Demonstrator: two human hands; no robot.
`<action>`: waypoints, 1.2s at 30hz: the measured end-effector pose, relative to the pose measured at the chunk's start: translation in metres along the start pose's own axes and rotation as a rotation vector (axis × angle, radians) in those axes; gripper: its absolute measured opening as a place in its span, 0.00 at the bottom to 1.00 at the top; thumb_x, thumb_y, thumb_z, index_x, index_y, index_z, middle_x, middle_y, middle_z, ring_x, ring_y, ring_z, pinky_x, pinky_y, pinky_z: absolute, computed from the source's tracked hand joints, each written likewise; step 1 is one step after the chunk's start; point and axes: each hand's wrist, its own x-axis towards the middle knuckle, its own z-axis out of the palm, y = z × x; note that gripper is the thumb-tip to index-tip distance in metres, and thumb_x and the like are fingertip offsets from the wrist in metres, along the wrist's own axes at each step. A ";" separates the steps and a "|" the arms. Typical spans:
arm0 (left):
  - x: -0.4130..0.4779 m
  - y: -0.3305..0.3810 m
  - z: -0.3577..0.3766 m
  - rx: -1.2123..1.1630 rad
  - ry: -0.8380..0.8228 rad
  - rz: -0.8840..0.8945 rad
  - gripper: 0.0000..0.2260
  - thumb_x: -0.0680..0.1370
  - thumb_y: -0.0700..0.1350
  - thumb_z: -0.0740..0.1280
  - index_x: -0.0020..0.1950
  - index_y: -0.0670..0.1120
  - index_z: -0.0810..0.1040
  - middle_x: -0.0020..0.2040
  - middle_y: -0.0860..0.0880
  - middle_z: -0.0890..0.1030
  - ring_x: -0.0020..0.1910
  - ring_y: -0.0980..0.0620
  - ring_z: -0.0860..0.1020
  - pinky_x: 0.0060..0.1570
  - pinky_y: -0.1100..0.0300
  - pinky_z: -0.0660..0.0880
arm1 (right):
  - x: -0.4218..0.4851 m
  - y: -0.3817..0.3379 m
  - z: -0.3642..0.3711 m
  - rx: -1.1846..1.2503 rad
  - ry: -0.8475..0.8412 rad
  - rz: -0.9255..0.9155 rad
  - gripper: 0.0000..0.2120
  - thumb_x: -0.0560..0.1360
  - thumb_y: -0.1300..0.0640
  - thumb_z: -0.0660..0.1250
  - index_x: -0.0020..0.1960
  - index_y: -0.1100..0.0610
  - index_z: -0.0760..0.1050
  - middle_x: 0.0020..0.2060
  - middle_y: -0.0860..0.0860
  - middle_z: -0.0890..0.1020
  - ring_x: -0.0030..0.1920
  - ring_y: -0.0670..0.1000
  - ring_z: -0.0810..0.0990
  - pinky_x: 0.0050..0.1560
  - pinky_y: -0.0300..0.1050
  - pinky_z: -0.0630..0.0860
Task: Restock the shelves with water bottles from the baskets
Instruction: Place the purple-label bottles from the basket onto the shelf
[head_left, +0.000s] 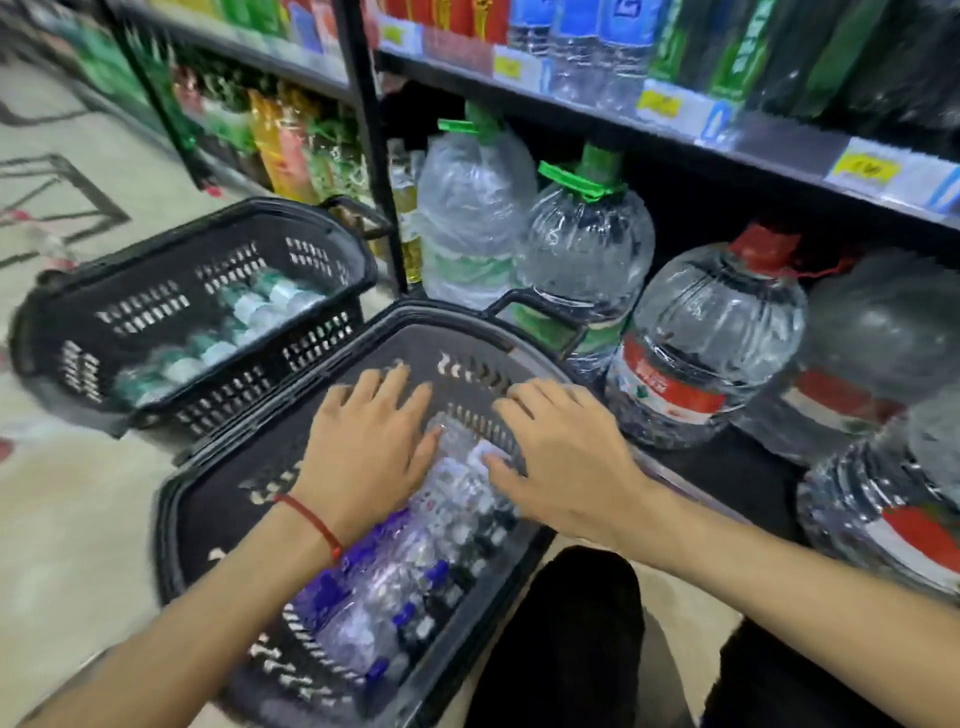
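The arms come in from seven and four o'clock. The left hand and right hand hover palm down, fingers spread.

no text can be read for certain. the yellow price tags on the shelf edge bear dark marks, too blurred to make out. the red label on a large water jug and the blue labels on the upper-shelf bottles are smeared too.

Black slotted basket; clear blue-capped bottles; green-capped jug; red-capped jug; red wrist string.
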 end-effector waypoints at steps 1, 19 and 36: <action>-0.008 -0.007 0.005 -0.004 0.003 -0.023 0.23 0.80 0.59 0.57 0.66 0.46 0.76 0.65 0.44 0.77 0.60 0.41 0.76 0.52 0.45 0.74 | 0.007 -0.008 0.004 0.008 -0.009 -0.032 0.24 0.78 0.39 0.58 0.61 0.56 0.80 0.54 0.52 0.81 0.59 0.58 0.79 0.59 0.54 0.74; -0.114 -0.057 0.083 -0.079 -0.197 -0.372 0.20 0.82 0.57 0.62 0.70 0.48 0.74 0.67 0.44 0.75 0.63 0.42 0.75 0.57 0.44 0.76 | 0.091 -0.084 0.143 0.074 -0.558 -0.327 0.31 0.83 0.36 0.57 0.77 0.55 0.65 0.72 0.55 0.74 0.70 0.56 0.73 0.70 0.60 0.72; -0.118 -0.068 0.107 -0.032 -0.331 -0.261 0.21 0.79 0.56 0.64 0.69 0.48 0.75 0.64 0.45 0.77 0.59 0.44 0.77 0.53 0.47 0.77 | 0.105 -0.085 0.222 0.456 -0.939 0.104 0.17 0.80 0.43 0.70 0.49 0.58 0.75 0.39 0.52 0.76 0.33 0.49 0.79 0.36 0.40 0.78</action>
